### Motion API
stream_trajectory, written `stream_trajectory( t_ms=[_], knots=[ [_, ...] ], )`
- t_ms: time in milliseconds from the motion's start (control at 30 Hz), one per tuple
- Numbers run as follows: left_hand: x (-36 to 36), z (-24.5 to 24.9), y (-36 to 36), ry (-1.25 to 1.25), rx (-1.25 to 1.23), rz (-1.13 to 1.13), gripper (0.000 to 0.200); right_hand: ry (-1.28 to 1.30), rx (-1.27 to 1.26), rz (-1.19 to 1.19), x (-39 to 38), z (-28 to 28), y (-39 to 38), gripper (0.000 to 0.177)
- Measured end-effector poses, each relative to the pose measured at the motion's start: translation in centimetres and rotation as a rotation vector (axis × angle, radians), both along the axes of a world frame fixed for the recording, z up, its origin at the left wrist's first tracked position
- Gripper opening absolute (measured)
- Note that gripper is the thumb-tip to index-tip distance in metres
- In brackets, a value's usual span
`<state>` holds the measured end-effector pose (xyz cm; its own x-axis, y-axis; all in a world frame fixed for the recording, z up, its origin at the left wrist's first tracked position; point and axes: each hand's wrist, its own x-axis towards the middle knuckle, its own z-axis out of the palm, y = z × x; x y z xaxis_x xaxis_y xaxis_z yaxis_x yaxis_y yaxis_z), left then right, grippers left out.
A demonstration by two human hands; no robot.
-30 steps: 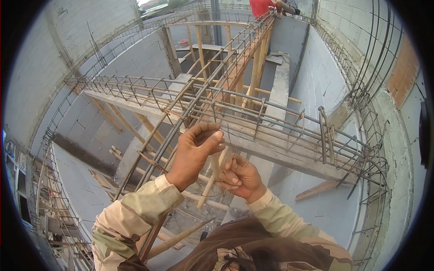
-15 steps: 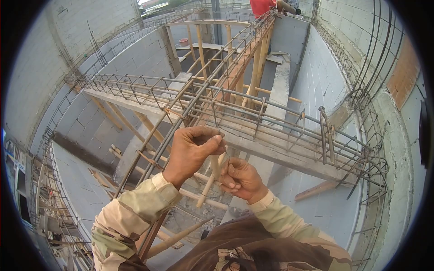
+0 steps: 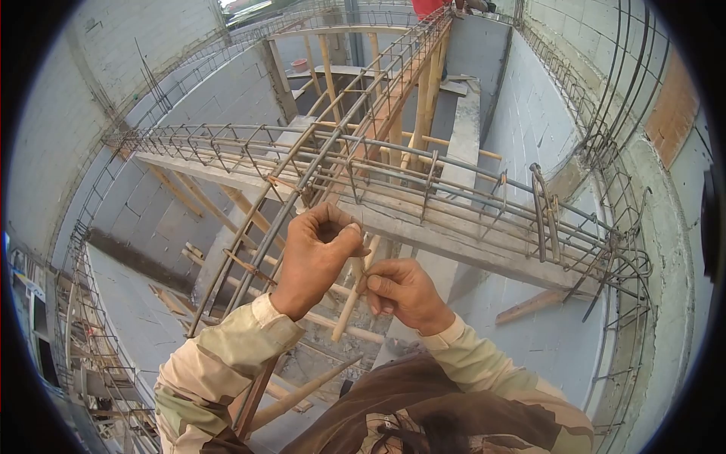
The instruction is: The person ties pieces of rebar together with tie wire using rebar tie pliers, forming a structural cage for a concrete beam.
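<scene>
My left hand (image 3: pixel 319 256) is closed, thumb and index finger pinching a thin tie wire (image 3: pixel 362 219) whose end sticks up past the fingertips. Lower and to the right, my right hand (image 3: pixel 404 291) is also closed, its fingertips pinched on the wire; the exact grip is partly hidden. Both hands are held in the air a short way apart, in front of a rebar cage (image 3: pixel 431 181) lying over a concrete-coloured beam form. A second rebar cage (image 3: pixel 352 113) crosses it and runs away from me.
Bamboo props (image 3: pixel 427 106) stand under the far beam. Grey block walls (image 3: pixel 219 94) surround the deep space below. Upright rebar (image 3: pixel 635 68) rises at the right, beside a plywood panel (image 3: pixel 673 113). A person in red (image 3: pixel 428 7) is at the far end.
My right hand has turned slightly and come a little closer to the left. My left hand has dropped slightly. The view has tilted a bit downward.
</scene>
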<state>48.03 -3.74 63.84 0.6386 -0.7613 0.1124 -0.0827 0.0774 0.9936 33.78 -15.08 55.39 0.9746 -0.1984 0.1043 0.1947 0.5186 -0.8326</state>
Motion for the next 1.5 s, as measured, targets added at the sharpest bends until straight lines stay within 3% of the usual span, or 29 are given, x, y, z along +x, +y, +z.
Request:
stream_trajectory(
  t_ms=[233, 300, 367, 400, 533, 600, 700, 800, 867, 900, 967, 1033, 1100, 1233, 1300, 1433, 1500],
  knots=[
    [-0.1, 0.0, 0.0, 0.007, 0.084, 0.01, 0.019, -0.051, 0.07, 0.016, 0.3, -0.5, 0.2, 0.022],
    [-0.2, 0.0, -0.1, 0.361, -0.009, -0.04, 0.022, -0.06, 0.138, 0.046, 0.5, -0.9, 0.2, 0.023],
    [0.0, -0.3, -0.1, 0.414, -0.032, -0.05, 0.021, -0.125, 0.466, 0.185, 0.7, -1.2, 0.3, 0.023],
    [0.0, -0.2, -0.1, 0.47, -0.059, -0.055, 0.021, -0.129, 0.465, 0.18, 0.8, -1.4, 0.2, 0.023],
    [-1.1, 0.9, -0.3, 0.366, -0.154, -0.036, 0.014, -0.156, 0.608, 0.215, 0.9, -1.3, -0.2, 0.027],
    [-1.0, 0.6, -0.4, 0.293, -0.216, -0.209, 0.024, -0.163, 0.716, 0.242, 0.7, -1.2, -0.7, 0.028],
    [-0.2, 0.1, 0.0, 0.149, -0.145, -0.253, 0.033, -0.243, 0.829, 0.448, 0.5, -0.6, -1.1, 0.03],
    [-0.7, 0.5, 0.0, 0.202, -0.154, -0.17, 0.047, -0.195, 0.715, 0.472, -0.3, 0.5, 0.0, 0.032],
    [-1.5, 1.7, 0.3, 0.216, -0.128, -0.158, 0.051, -0.224, 0.193, 0.164, -0.2, 0.7, 0.8, 0.026],
    [-1.8, 2.2, 0.4, 0.229, -0.098, -0.155, 0.054, -0.222, 0.188, 0.173, -0.2, 1.0, 0.9, 0.026],
    [-1.4, 1.7, 0.3, 0.223, -0.124, -0.133, 0.054, -0.182, -0.426, -0.18, -0.5, 1.9, 0.7, 0.02],
    [-1.3, 1.2, 0.3, 0.257, -0.077, -0.052, 0.039, -0.067, -0.578, -0.202, -0.6, 2.3, 0.2, 0.017],
    [-0.8, -0.4, 0.2, 0.377, -0.067, -0.043, 0.034, -0.145, -1.055, -0.514, 0.3, 0.5, -0.3, 0.014],
    [-1.2, -2.1, -0.2, 0.538, -0.008, 0.025, 0.021, 0.012, -1.199, -0.714, 0.7, -0.1, -0.9, 0.012],
    [-1.5, -1.4, -0.3, 0.537, -0.055, 0.039, 0.02, 0.112, -0.707, -0.839, 0.6, 0.3, -0.4, 0.015],
    [-0.6, -0.4, -0.1, 0.642, -0.113, 0.054, 0.022, -0.054, -0.606, -0.693, -1.1, 3.6, 2.6, 0.02],
    [0.3, -0.4, 0.2, 0.54, -0.047, -0.052, 0.024, -0.072, -0.786, -0.635, -1.1, 3.6, 3.9, 0.02]
  ],
)
